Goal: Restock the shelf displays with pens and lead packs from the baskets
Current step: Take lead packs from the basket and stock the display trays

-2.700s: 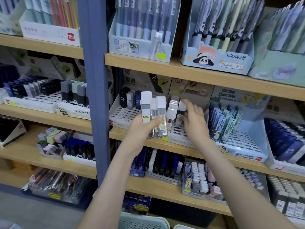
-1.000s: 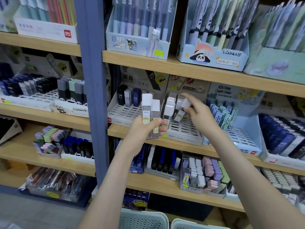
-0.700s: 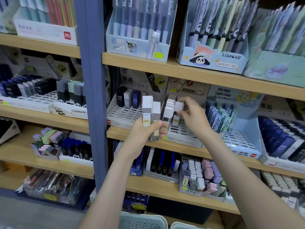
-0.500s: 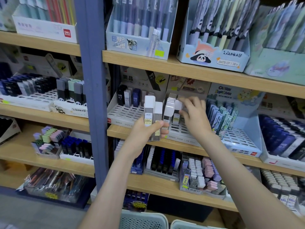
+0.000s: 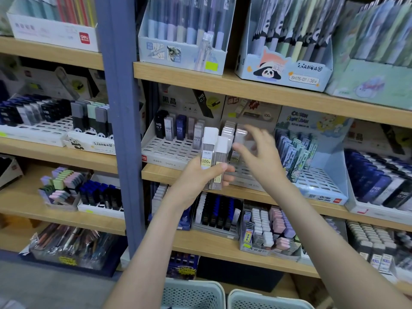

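Left hand [image 5: 196, 181] clamped round two clear rectangular lead packs [image 5: 210, 152] with white caps, held upright in front of middle wooden shelf [image 5: 156, 172]. Right hand [image 5: 263, 159] blurred, fingers spread, just beside white-capped packs [image 5: 228, 132] standing in white slotted plastic tray [image 5: 245, 179]. Cannot tell whether its grip holds anything.
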{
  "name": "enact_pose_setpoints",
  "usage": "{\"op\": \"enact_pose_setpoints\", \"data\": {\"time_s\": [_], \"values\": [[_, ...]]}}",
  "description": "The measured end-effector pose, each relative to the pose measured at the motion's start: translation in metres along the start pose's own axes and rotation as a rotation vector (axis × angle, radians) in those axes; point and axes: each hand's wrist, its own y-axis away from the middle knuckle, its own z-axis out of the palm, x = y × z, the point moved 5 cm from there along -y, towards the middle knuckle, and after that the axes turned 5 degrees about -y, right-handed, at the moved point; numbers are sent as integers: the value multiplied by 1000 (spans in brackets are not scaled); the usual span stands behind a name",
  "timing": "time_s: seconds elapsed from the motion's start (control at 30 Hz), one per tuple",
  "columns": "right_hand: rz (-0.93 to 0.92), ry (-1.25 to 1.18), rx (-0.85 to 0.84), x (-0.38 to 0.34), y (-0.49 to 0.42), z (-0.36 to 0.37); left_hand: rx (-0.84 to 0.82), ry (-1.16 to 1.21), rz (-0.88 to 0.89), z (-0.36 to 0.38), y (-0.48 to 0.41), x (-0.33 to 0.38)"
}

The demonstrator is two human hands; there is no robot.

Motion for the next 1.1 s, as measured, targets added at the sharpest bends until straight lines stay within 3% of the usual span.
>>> {"op": "enact_pose_setpoints", "data": {"time_s": [0.07, 0.13, 0.4, 0.6, 0.87, 1.1], "values": [[158, -242, -175, -12, 6, 10, -40, 15, 8, 4, -1, 0], [257, -395, -248, -15, 9, 17, -84, 24, 7, 9, 0, 0], [348, -719, -92, -2, 6, -1, -32, 74, 20, 5, -4, -3], [343, -623, -210, -2, 13, 0, 3, -66, 27, 5, -6, -11], [286, -517, -148, 10, 6, -21, 60, -125, 13, -2, -7, -8], [271, -483, 154, 25, 4, -34, 89, -203, -40, -8, -5, -10]]}}
